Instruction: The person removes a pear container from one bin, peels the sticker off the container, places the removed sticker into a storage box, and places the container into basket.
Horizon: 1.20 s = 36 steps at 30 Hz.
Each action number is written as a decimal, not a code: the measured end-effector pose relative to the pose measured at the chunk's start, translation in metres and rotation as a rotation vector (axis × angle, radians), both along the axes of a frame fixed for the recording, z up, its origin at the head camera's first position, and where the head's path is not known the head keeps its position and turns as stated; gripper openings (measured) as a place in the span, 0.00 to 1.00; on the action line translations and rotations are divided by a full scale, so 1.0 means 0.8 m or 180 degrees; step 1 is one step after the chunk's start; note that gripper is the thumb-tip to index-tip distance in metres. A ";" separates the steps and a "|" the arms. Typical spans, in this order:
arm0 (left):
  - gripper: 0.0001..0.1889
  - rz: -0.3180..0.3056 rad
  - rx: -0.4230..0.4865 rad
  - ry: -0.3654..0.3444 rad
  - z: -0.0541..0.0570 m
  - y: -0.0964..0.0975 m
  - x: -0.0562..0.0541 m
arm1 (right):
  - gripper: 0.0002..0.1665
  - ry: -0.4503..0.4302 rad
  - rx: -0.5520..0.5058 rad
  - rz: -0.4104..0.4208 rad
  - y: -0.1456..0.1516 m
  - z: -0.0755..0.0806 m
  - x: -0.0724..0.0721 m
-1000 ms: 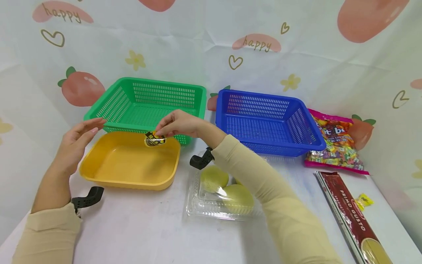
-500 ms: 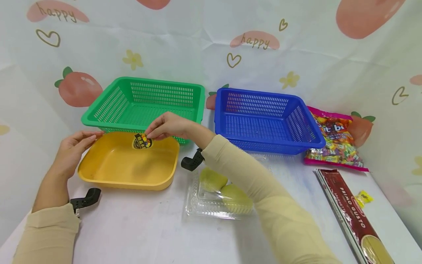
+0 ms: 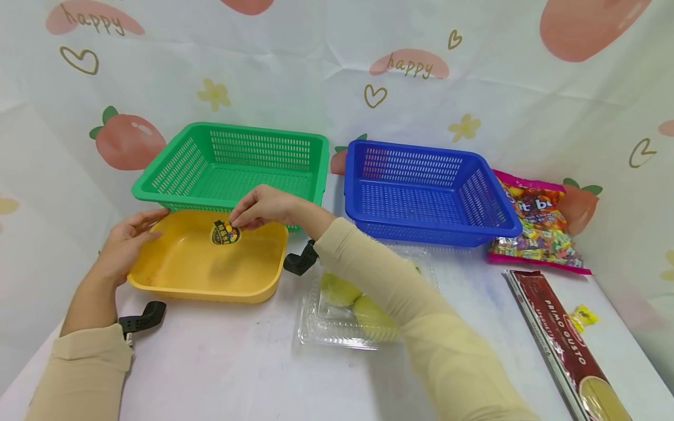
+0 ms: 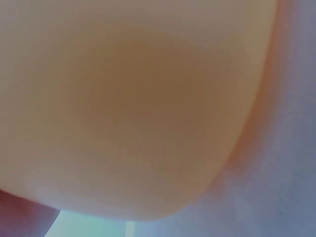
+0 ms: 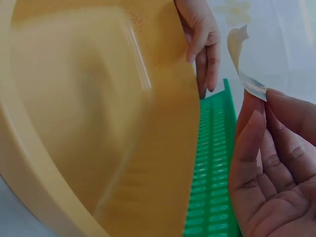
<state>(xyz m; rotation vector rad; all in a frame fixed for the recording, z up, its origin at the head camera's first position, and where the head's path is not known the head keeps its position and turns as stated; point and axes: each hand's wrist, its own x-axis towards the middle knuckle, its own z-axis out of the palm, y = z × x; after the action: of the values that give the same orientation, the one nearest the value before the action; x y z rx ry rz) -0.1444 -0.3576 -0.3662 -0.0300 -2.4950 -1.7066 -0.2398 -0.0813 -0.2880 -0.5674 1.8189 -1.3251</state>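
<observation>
My right hand (image 3: pixel 270 206) pinches a small black-and-yellow label (image 3: pixel 224 233) between thumb and fingertips, above the back of the yellow basin (image 3: pixel 202 293). In the right wrist view the label (image 5: pixel 253 87) curls, its pale back showing. At the basin's left edge my left hand (image 3: pixel 122 244) grips the rim. The right wrist view has that hand's thumb (image 5: pixel 198 43) inside the rim and other fingers outside. The left wrist view is blurred, mostly filled by the basin's tan wall (image 4: pixel 143 98).
Behind the basin stands a green basket (image 3: pixel 247 137), with a blue basket (image 3: pixel 432 234) to its right. Under my right forearm sits a clear plastic box (image 3: pixel 337 339) of yellow-green fruit. At right lie a candy bag (image 3: pixel 539 216), a spaghetti pack (image 3: pixel 563 345) and a wrapped candy (image 3: pixel 583 316).
My right hand has moved left and slightly down with the label, which now faces the head camera more. My left hand has come down onto the basin's rim.
</observation>
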 end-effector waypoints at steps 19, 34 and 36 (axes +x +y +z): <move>0.21 -0.0034 -0.0222 -0.0138 -0.003 0.002 -0.001 | 0.12 -0.0014 0.0180 0.0176 -0.019 -0.005 0.005; 0.20 -0.0051 0.0060 -0.0190 -0.001 -0.001 0.002 | 0.09 0.0074 0.0236 0.0354 -0.036 -0.012 0.012; 0.20 -0.0056 0.0086 -0.0188 -0.001 0.000 0.002 | 0.08 0.0044 0.0237 0.0352 -0.036 -0.012 0.012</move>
<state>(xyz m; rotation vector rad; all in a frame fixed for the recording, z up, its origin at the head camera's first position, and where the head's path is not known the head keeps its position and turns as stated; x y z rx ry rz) -0.1427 -0.3579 -0.3670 0.0007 -2.5201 -1.7730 -0.2302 -0.1103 -0.2977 -0.6292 1.8133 -1.1776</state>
